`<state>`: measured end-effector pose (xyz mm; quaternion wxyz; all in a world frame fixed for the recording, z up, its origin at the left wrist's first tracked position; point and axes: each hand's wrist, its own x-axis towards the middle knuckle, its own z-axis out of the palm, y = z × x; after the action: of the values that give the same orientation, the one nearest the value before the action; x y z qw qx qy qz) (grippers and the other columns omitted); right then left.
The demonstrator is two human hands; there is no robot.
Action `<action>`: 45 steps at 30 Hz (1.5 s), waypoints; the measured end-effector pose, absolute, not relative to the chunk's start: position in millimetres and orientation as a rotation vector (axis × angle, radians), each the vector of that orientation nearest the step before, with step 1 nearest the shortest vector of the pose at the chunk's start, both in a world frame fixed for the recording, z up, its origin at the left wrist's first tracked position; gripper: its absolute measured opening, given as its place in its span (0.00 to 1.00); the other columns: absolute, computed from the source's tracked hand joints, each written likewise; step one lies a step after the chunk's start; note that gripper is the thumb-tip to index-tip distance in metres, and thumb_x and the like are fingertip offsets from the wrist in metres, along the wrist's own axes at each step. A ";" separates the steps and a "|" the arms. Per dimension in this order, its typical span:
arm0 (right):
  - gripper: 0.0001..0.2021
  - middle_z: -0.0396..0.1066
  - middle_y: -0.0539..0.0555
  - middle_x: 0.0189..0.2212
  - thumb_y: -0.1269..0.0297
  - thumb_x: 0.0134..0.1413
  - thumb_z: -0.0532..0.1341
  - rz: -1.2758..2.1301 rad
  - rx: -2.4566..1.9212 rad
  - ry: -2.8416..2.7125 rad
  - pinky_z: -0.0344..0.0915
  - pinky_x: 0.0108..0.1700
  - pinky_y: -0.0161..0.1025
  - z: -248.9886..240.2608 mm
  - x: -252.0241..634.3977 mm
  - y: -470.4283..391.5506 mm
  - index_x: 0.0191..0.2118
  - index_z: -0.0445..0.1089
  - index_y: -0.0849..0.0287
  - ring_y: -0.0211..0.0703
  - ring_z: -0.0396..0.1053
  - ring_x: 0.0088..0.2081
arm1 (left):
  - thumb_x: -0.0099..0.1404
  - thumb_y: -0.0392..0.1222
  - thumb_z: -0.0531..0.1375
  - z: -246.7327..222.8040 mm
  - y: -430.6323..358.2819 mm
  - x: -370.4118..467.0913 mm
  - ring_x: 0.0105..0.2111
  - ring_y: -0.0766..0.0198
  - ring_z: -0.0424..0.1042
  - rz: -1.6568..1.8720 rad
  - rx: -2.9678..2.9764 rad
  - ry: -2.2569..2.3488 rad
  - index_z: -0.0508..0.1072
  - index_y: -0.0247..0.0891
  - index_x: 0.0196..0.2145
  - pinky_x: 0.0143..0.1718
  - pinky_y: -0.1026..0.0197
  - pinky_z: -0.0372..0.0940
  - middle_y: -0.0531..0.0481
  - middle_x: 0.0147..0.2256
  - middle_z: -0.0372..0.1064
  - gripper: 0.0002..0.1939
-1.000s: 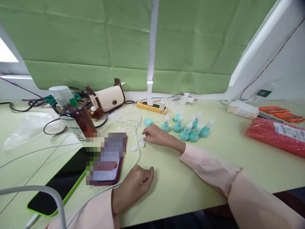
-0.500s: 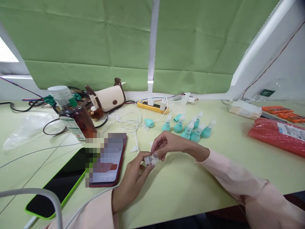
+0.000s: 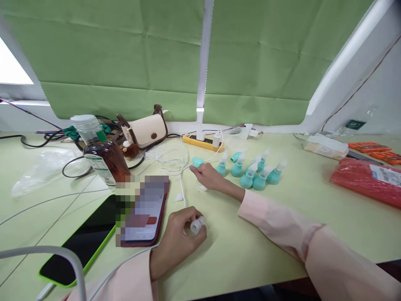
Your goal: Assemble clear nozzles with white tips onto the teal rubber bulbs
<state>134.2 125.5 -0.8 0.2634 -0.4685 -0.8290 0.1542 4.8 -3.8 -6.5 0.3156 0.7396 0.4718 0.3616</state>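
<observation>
My left hand [image 3: 180, 236] rests on the pale green table [image 3: 250, 246] near the front and pinches a small clear plastic piece [image 3: 197, 225] between thumb and fingers. My right hand [image 3: 208, 175] is stretched forward, its fingertips at a lone teal bulb [image 3: 197, 161] lying on its side; whether they grip it I cannot tell. Just right of that hand stand several teal bulbs with clear nozzles [image 3: 250, 169]. Small clear loose pieces [image 3: 178, 197] lie between my hands.
A red-cased phone [image 3: 142, 213] and a black phone in a green case [image 3: 79, 240] lie at the left front. Behind them are a brown drink bottle [image 3: 100, 152], a cream handbag [image 3: 145, 129], white cables [image 3: 173, 159], a yellow power strip [image 3: 203, 142]. A red packet [image 3: 366, 182] lies right.
Half a second ago both hands met over the clear piece. Now the left hand keeps it, lowered toward the table, and the right hand has reached forward to the lone teal bulb.
</observation>
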 end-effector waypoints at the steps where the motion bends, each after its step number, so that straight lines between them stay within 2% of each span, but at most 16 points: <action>1: 0.22 0.53 0.48 0.13 0.59 0.57 0.46 0.391 -1.266 -2.304 0.45 0.22 0.33 0.7 132.8 129.8 0.14 0.54 0.61 0.32 0.52 0.18 | 0.50 0.32 0.53 -6.5 -4.0 4.9 0.23 0.68 0.62 0.943 1.946 1.250 0.58 0.37 0.19 0.24 0.68 0.57 0.54 0.21 0.64 0.06; 3: 0.12 0.63 0.51 0.18 0.66 0.53 0.50 0.345 -1.252 -2.422 0.48 0.25 0.32 3.1 130.7 136.7 0.22 0.64 0.62 0.36 0.59 0.23 | 0.48 0.31 0.52 -5.5 -4.6 5.2 0.20 0.70 0.58 0.923 1.943 1.272 0.57 0.37 0.18 0.21 0.68 0.54 0.56 0.19 0.60 0.06; 5: 0.05 0.67 0.53 0.22 0.71 0.47 0.55 0.303 -1.244 -2.514 0.50 0.27 0.32 4.4 129.0 140.6 0.30 0.67 0.62 0.39 0.63 0.28 | 0.47 0.30 0.51 -4.2 -5.2 5.4 0.18 0.71 0.54 0.903 1.928 1.285 0.56 0.38 0.17 0.19 0.69 0.51 0.58 0.17 0.55 0.07; 8: 0.09 0.69 0.54 0.23 0.73 0.42 0.58 0.235 -1.253 -2.584 0.52 0.28 0.33 5.7 125.5 140.8 0.34 0.69 0.62 0.43 0.65 0.31 | 0.46 0.31 0.51 -3.3 -5.6 5.2 0.17 0.72 0.50 0.869 1.899 1.289 0.55 0.38 0.18 0.18 0.69 0.48 0.59 0.16 0.51 0.06; 12: 0.11 0.70 0.54 0.27 0.67 0.50 0.53 0.166 -1.240 -2.584 0.54 0.31 0.33 9.4 115.7 136.6 0.38 0.69 0.61 0.42 0.65 0.33 | 0.47 0.32 0.50 -5.7 -4.7 4.6 0.18 0.71 0.50 0.825 1.911 1.272 0.54 0.38 0.18 0.18 0.69 0.47 0.59 0.17 0.50 0.06; 14: 0.12 0.71 0.54 0.30 0.64 0.53 0.52 0.157 -1.225 -2.592 0.55 0.32 0.33 10.3 109.2 136.1 0.38 0.69 0.59 0.40 0.65 0.35 | 0.47 0.32 0.50 -7.3 -3.9 4.6 0.18 0.71 0.49 0.816 1.945 1.272 0.52 0.38 0.18 0.18 0.68 0.46 0.59 0.17 0.49 0.08; 17: 0.11 0.71 0.54 0.34 0.61 0.51 0.54 0.136 -1.235 -2.599 0.56 0.32 0.32 9.0 100.3 138.7 0.36 0.70 0.59 0.41 0.65 0.37 | 0.47 0.32 0.50 -8.2 -3.0 5.2 0.18 0.71 0.49 0.814 1.980 1.278 0.51 0.38 0.17 0.19 0.68 0.46 0.59 0.16 0.49 0.08; 21: 0.12 0.71 0.58 0.31 0.62 0.49 0.56 0.058 -1.316 -2.562 0.56 0.33 0.35 5.9 92.9 142.5 0.36 0.70 0.63 0.45 0.65 0.36 | 0.47 0.32 0.51 -7.2 -3.2 6.2 0.18 0.71 0.49 0.815 1.990 1.301 0.51 0.38 0.17 0.19 0.68 0.45 0.59 0.16 0.49 0.09; 28: 0.11 0.71 0.55 0.30 0.60 0.47 0.56 0.065 -1.340 -2.600 0.57 0.33 0.34 0.6 90.5 144.8 0.31 0.71 0.60 0.42 0.66 0.35 | 0.48 0.33 0.51 -8.8 -3.5 5.7 0.18 0.71 0.49 0.815 1.990 1.298 0.51 0.38 0.17 0.19 0.68 0.46 0.59 0.16 0.48 0.09; 35: 0.10 0.70 0.59 0.34 0.67 0.45 0.56 0.036 -1.431 -2.601 0.58 0.30 0.34 -1.4 86.3 149.0 0.34 0.70 0.64 0.46 0.67 0.36 | 0.48 0.33 0.51 -9.6 -3.5 5.1 0.19 0.71 0.49 0.822 2.020 1.301 0.51 0.38 0.17 0.19 0.67 0.46 0.59 0.17 0.49 0.09; 40: 0.10 0.69 0.60 0.36 0.68 0.48 0.54 0.031 -1.464 -2.604 0.60 0.33 0.36 -2.9 86.3 152.8 0.37 0.68 0.64 0.47 0.66 0.39 | 0.48 0.33 0.51 -9.2 -3.8 5.1 0.19 0.71 0.49 0.812 2.013 1.305 0.51 0.38 0.17 0.20 0.67 0.46 0.59 0.17 0.48 0.09; 45: 0.09 0.67 0.56 0.36 0.67 0.53 0.53 0.068 -1.459 -2.646 0.63 0.37 0.39 -5.9 86.4 154.6 0.38 0.66 0.64 0.43 0.65 0.40 | 0.48 0.33 0.51 -10.2 -3.7 5.2 0.18 0.71 0.49 0.822 2.002 1.300 0.51 0.38 0.17 0.19 0.67 0.46 0.59 0.17 0.49 0.09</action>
<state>86.4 154.6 -5.9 0.0594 -0.4819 -0.8739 0.0226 5.2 -3.7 -10.2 0.3038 0.7555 0.4907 0.3101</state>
